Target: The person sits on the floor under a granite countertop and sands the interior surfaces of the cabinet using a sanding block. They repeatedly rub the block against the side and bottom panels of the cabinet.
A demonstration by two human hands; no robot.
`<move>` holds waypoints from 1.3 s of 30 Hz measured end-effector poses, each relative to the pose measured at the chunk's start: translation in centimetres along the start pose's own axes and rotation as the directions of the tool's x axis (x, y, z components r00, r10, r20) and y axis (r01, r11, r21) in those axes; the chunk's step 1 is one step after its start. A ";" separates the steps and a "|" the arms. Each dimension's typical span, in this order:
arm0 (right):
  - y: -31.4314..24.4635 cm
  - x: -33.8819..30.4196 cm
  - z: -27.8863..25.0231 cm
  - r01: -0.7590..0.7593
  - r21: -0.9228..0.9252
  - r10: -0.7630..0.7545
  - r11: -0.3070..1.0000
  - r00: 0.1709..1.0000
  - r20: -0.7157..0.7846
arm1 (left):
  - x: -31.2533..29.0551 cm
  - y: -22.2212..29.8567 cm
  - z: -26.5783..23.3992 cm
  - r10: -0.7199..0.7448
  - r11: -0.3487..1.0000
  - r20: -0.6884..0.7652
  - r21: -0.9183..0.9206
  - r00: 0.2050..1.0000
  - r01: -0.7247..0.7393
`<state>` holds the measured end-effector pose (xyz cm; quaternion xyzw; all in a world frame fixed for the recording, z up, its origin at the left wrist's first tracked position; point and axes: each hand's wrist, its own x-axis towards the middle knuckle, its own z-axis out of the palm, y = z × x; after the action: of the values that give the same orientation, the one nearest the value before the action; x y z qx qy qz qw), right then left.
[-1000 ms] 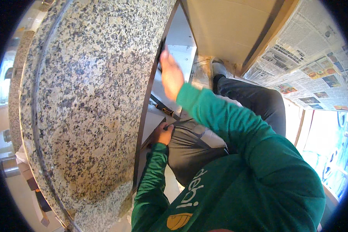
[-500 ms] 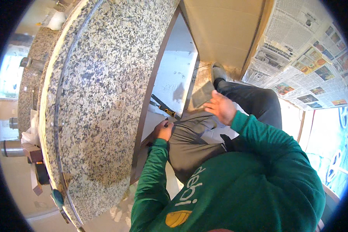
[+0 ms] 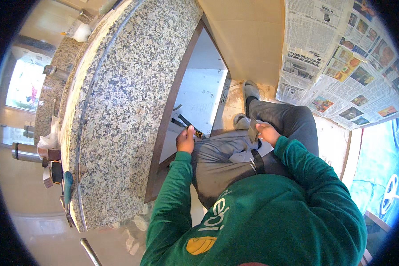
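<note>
My right hand is closed on a thin grey sheet, which looks like sandpaper and is held nearly edge-on above my lap. At the lower edge of the open cabinet, my left hand has its fingers curled in and its thumb up. Whether anything small is inside that hand is hidden. Just beyond it, a tool with a black and yellow handle lies by the cabinet opening, alongside a dark bar. A pale grey sheet or cloth rests across my lap.
A speckled granite countertop stands close on my left, with a teal-handled tool at its outer edge. Newspaper covers a panel on the right. My shoes rest on the dusty floor ahead.
My right hand has drawn the grey sheet back toward my lap and tilted it from flat to nearly edge-on. The left hand has lifted slightly away from my knee.
</note>
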<state>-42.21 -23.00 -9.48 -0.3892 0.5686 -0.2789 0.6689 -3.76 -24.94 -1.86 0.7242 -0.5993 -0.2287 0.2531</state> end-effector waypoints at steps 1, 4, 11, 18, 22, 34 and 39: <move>0.1 0.1 0.0 -0.010 0.024 0.010 1.000 1.000 -0.004 | 1.3 1.3 0.3 -0.064 0.989 0.003 -0.137 0.998 0.063; 0.6 0.1 -0.1 -0.089 0.002 0.089 0.996 0.996 -0.016 | 5.5 4.6 1.5 -0.092 0.894 -0.082 -0.446 0.992 0.046; 1.5 0.3 -0.7 -0.080 -0.101 0.080 0.992 0.997 -0.009 | 12.7 7.4 2.5 -0.163 0.844 -0.237 -0.536 0.958 0.011; 1.4 0.7 -0.7 -0.139 -0.067 0.141 0.988 0.989 0.040 | 12.0 7.2 2.4 -0.126 0.853 -0.341 -0.517 0.932 -0.074; 2.0 1.2 -0.8 -0.138 -0.034 0.139 0.990 0.990 0.029 | 10.6 7.7 2.3 -0.120 0.795 -0.378 -0.590 0.918 -0.139; 1.9 0.9 -1.0 -0.150 -0.065 0.150 0.987 0.989 0.004 | 6.5 3.5 1.4 -0.065 0.749 -0.384 -0.629 0.921 -0.210; 2.4 1.4 -1.1 -0.160 -0.061 0.160 0.985 0.987 -0.005 | 3.7 3.6 0.2 -0.056 0.830 -0.437 -0.520 0.898 -0.201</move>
<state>-43.17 -23.03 -12.27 -0.3626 0.6065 -0.2066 0.6767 -5.95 -29.16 0.25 0.6282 -0.4635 -0.2144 0.5871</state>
